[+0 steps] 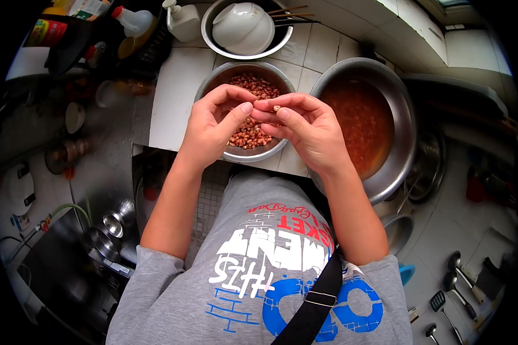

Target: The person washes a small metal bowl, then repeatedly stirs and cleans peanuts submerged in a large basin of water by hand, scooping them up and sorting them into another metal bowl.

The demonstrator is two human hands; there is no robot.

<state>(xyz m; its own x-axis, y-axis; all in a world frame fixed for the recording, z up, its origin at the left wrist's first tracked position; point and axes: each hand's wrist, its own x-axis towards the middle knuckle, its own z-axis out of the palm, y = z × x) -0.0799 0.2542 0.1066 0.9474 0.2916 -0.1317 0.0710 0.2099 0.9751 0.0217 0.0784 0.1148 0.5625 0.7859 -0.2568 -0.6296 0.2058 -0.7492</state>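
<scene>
Both hands meet above a steel bowl [208, 86] of reddish-brown peanuts [250, 135]. In my right hand [312, 123], a small pale peanut [276, 108] is pinched between thumb and index finger, while the other fingers curl loosely. My left hand [208, 122] has its thumb and index finger drawn together at the right fingertips; whatever lies between them is too small to make out. To the right stands a large metal basin [405, 123] of reddish liquid [356, 123] with many small pieces in it.
Behind the bowl, another metal basin [206, 35] holds white bowls [244, 29] and chopsticks [296, 22]. A white pump bottle [183, 22] stands beside it. Bottles [135, 22] crowd the far left. Ladles and a spatula [438, 300] hang or lie at lower right.
</scene>
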